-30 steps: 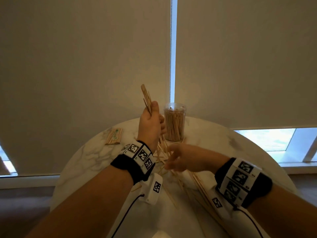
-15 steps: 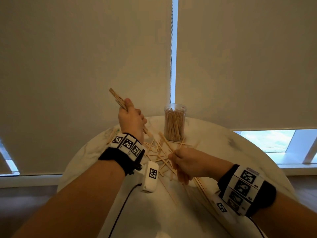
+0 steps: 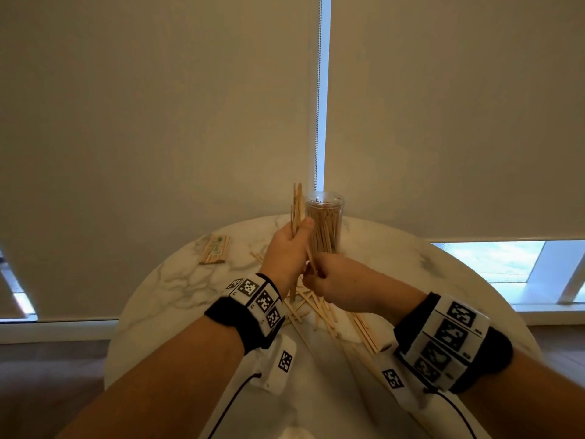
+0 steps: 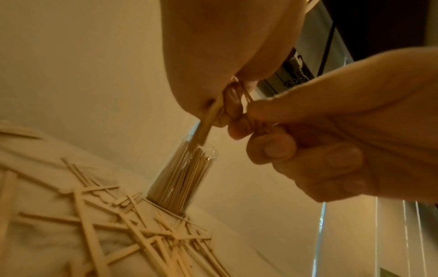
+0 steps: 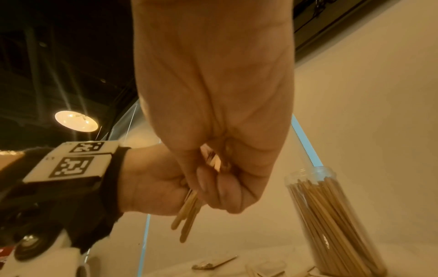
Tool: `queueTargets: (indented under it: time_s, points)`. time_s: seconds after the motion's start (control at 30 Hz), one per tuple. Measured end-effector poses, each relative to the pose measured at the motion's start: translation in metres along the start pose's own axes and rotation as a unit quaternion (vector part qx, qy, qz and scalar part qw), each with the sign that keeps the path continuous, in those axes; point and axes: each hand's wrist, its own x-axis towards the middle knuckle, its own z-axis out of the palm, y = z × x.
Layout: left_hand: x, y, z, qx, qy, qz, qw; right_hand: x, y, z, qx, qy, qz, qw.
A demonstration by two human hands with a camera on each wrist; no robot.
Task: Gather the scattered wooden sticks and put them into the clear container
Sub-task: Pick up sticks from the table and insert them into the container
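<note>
Sticks (image 3: 311, 307) are lying crossed in a loose pile on the marble table (image 3: 177, 280), just in front of the clear container (image 3: 326, 223), which is standing upright and already packed nearly full. The left hand (image 3: 286, 251) is clenching a bundle (image 3: 297, 204) of sticks upright, tops poking above the thumb, right beside the container's rim. The right hand (image 3: 332, 278) is touching the left from below, its fingers (image 4: 272, 148) curled and pinching the lower ends of that same bundle, apparently squaring it up or adding to it; from the right wrist view a few stick ends (image 5: 187, 213) are hanging uneven below the two fists.

Judging from this, the risks are mostly about the load. With ends this ragged, a stick or two could be slipping out as the grip shifts. The container is looking crowded, so a thick bundle may be jamming on the standing sticks inside and splaying over the rim. It is tall and narrow, too, so a sideways push while feeding could be tipping it. A separate small packet (image 3: 215, 250) is sitting off to the left, well apart.
</note>
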Motion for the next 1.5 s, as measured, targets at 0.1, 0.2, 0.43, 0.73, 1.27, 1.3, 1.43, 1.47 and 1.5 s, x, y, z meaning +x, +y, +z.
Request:
queueTargets:
  time_s: [0.1, 0.2, 0.43, 0.73, 1.27, 1.3, 1.43, 1.47, 1.5]
  points:
    - [0.002, -0.007, -0.005, 0.000, -0.015, -0.006, 1.000, -0.001, 0.004, -0.007, -0.020, -0.010, 0.017, 1.000]
    - [-0.003, -0.009, -0.007, -0.036, -0.062, -0.005, 0.997, 0.002, 0.008, -0.022, 0.032, 0.095, 0.042, 0.994]
    - [-0.020, -0.009, 0.007, 0.159, -0.185, 0.048, 0.969, 0.012, -0.007, -0.056, -0.005, 0.244, -0.007, 0.970]
    - [-0.023, -0.001, 0.007, 0.312, -0.210, 0.054, 0.925, 0.016, 0.006, -0.029, -0.294, 0.133, 0.017, 0.946]
    - [-0.006, 0.011, -0.030, 0.164, -0.124, -0.014, 0.978, -0.001, 0.060, -0.048, -0.284, 0.216, 0.046, 0.933]
    - [-0.002, 0.008, -0.032, 0.119, -0.077, -0.052, 0.989, -0.002, 0.064, -0.050, -0.286, 0.224, 0.056, 0.930]
    - [-0.007, 0.014, -0.015, -0.095, -0.022, -0.214, 0.972, -0.003, 0.060, -0.043, -0.186, 0.291, 0.069, 0.936]
    - [-0.010, 0.017, -0.008, -0.142, -0.032, -0.225, 0.963, -0.004, 0.054, -0.037, -0.167, 0.295, 0.069, 0.938]
    - [-0.013, 0.019, -0.002, -0.169, -0.045, -0.224, 0.959, -0.003, 0.049, -0.031, -0.157, 0.290, 0.069, 0.942]
